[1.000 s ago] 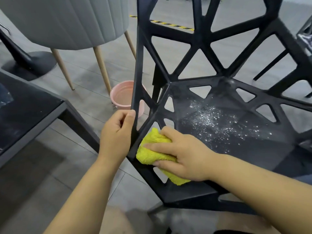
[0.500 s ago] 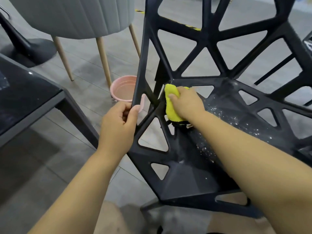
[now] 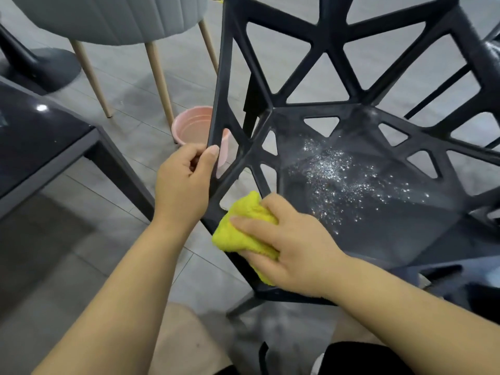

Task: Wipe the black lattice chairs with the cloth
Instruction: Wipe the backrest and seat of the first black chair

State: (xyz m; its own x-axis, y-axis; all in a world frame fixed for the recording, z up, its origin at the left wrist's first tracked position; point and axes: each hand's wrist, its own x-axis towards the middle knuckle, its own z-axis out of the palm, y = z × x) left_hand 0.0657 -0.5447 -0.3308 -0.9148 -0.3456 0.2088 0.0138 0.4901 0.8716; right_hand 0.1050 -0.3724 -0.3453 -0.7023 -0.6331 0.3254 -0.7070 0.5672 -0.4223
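Right now the person is bending over a black plastic lattice chair with triangular cut-outs in its seat, back and sides. The left hand is gripping the upright bar of the chair's left side frame, and its fingers are curling round that bar from the outside, with one fingertip lying on the near face. The right hand is pressing a bunched yellow terry cloth down on the front left corner of the seat, just where the seat is meeting the side frame. The fingers of that hand are wrapping over the top of the cloth and clutching it, so that the cloth is bulging out to the left and below the palm. A scatter of white glinting specks is lying across the middle of the seat, to the right of the cloth and apart from it. Behind the side frame a round pink plastic bucket is standing on the grey tiled floor, partly showing through the lattice openings. It is sitting just beside the pale wooden legs of a grey upholstered chair. At the left a dark glossy desk with a grey frame is jutting into view, well apart from the cloth, and a black round pedestal base is resting on the floor beyond it.
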